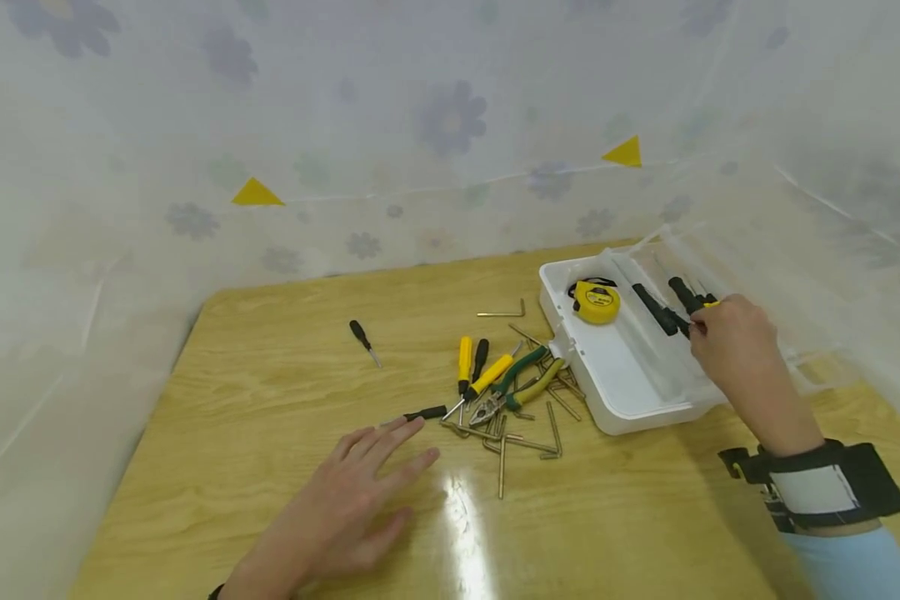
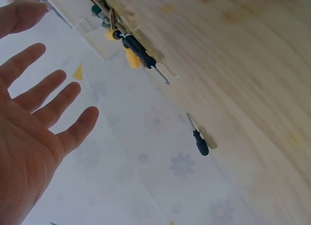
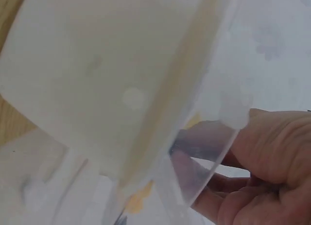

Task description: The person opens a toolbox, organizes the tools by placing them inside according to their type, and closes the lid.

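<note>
My right hand (image 1: 738, 342) reaches into the screwdriver compartment of a white plastic toolbox (image 1: 622, 404), its thumb and fingertips pinching a dark screwdriver (image 1: 681, 324). In the right wrist view the fingers (image 3: 214, 200) show partly through the toolbox's clear wall (image 3: 206, 159), which hides most of what they hold. Other black-handled screwdrivers (image 1: 651, 307) lie in that compartment. Over the table, my left hand (image 1: 352, 492) is spread with nothing in it. Its fingertips overlap the shaft of a small black screwdriver (image 1: 427, 412) in the head view.
A yellow tape measure (image 1: 597, 302) sits in the toolbox's left compartment. Beside the box lie green-handled pliers (image 1: 521, 379), yellow screwdrivers (image 1: 491, 375) and several hex keys (image 1: 502, 458). Another black screwdriver (image 1: 360, 335) lies farther left. Patterned plastic sheeting (image 1: 450, 167) stands behind the table.
</note>
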A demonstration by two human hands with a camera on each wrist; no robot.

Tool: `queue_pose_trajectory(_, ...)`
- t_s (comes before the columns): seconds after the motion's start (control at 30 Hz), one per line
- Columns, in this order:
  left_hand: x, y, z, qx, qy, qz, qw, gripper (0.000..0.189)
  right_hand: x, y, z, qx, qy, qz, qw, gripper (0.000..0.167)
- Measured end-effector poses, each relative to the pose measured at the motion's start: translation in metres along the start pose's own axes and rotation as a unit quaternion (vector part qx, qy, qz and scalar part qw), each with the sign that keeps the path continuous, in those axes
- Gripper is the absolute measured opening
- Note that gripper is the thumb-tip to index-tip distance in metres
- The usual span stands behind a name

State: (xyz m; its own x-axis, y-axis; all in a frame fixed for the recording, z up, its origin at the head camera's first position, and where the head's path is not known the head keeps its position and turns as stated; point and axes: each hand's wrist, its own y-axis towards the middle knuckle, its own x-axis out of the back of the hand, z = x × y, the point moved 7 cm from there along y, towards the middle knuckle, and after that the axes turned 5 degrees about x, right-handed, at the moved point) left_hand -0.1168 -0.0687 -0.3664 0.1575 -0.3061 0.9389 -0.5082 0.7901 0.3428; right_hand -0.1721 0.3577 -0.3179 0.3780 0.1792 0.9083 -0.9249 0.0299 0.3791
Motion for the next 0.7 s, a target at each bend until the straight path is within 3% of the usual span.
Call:
queue_pose_trajectory(0.17,0.004,0.000,0.002,0.013,0.010,-0.003,0.9999,0.074,0.006,-0.007,0.006,0.022,0.019,-0.085,0.9959,0.015)
queue_pose_trajectory(0.27,0.004,-0.002,0.003,0.019,0.012,0.001,0.9998,0.074,0.007,-0.009,0.008,0.024,0.013,-0.082,0.9963,0.025)
queue_pose_trajectory(0.4,0.003,-0.004,0.002,0.025,0.012,0.010,0.9996,0.074,0.001,-0.010,0.009,0.018,0.017,-0.048,0.9985,0.037)
queue_pose_trajectory(0.5,0.003,-0.006,0.003,0.029,0.011,0.013,0.9994,0.072,0.002,-0.012,0.021,0.022,0.028,-0.081,0.9961,0.036)
queue_pose_trajectory(0.57,0.003,-0.007,0.004,0.032,0.010,0.016,0.9993,0.070,0.005,-0.015,0.039,0.051,0.035,-0.132,0.9894,0.030)
queue_pose_trajectory(0.63,0.003,-0.009,0.007,0.042,0.009,0.019,0.9989,0.069,0.007,-0.018,0.063,0.108,0.045,-0.181,0.9766,0.019)
queue_pose_trajectory(0.7,0.005,-0.012,0.012,0.053,0.010,0.019,0.9984,0.070,0.003,-0.021,0.091,0.173,0.060,-0.197,0.9633,0.013)
